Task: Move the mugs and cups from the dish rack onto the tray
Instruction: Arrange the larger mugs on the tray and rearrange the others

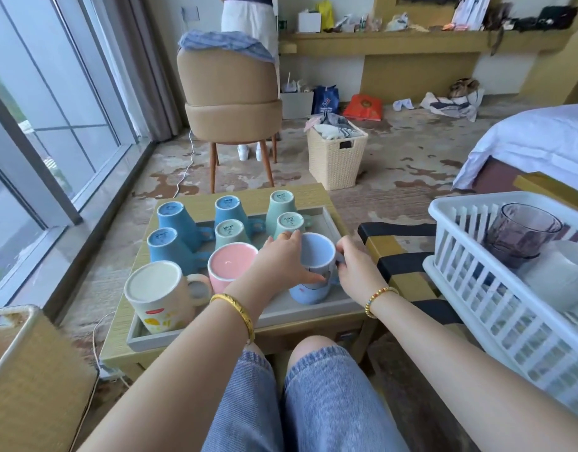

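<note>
While both hands grip the blue mug (314,269) | tray (317,308) near-right corner | rim close

A tan upholstered chair (230,93) on thin wooden legs stands in the upper middle of the frame with a blue striped cloth (224,44) draped over its back. Just right of it a woven wicker basket (336,158) heaped with laundry sits on the mottled carpet, and a white-sheeted bed (538,138) fills the right edge. Tall windows (36,109) run down the left side, and a cluttered shelf (395,40) spans the upper right.
</note>
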A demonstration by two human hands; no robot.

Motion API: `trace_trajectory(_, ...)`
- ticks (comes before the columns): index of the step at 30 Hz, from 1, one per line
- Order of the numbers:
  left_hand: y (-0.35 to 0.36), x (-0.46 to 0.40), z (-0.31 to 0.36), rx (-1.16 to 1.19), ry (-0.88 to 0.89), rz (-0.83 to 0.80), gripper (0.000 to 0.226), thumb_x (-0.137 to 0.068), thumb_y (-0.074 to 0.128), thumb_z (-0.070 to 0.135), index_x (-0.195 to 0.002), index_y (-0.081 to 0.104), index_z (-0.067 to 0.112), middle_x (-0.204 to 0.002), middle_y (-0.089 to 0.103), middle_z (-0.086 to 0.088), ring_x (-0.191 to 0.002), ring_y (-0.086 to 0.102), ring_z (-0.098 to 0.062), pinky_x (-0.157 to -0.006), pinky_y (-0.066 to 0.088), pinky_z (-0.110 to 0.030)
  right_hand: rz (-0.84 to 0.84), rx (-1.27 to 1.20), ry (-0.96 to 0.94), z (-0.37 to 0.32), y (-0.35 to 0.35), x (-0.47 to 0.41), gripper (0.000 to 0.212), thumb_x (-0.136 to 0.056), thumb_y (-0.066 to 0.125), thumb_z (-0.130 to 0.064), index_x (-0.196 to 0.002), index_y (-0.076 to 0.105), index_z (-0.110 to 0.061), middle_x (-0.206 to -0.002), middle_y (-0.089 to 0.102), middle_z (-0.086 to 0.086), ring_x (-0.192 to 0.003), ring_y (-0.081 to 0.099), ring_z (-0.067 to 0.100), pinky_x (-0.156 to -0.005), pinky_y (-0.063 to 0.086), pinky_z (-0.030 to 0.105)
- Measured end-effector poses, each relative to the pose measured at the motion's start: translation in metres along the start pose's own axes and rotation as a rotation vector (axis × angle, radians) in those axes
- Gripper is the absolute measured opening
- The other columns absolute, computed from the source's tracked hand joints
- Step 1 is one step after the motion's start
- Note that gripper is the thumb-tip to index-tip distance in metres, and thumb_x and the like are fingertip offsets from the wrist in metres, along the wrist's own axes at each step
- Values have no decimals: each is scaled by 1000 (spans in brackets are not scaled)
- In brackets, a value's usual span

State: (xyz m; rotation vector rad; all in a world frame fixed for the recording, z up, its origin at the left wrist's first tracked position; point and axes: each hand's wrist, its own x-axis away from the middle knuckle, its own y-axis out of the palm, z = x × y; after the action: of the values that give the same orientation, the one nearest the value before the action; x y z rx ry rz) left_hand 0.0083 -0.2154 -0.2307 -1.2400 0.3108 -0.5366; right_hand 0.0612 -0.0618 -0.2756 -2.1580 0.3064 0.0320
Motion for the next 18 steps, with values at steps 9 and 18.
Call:
trace_trajectory(9,-12,2,-12,-59,4,-74,93,-73,62,64,-142,25,14,-137,46,-9,-118,48,-26,-88,39,-33,-129,122,20,4,1,-5,17,-92,40,-6,-100,40,-21,-63,40,-8,-52,40,7,-42,26,22)
trace_trajectory(18,0,5,16,-110,-162,77,90,-72,55,71,-128,40,3,-120,56,-13,-105,56,-29,-79,45,-34,-201,22,24,3,-2,-8,32,-91,40,2,-115,44,-18,-82,48,-10,-74,50,12,-48,29,16)
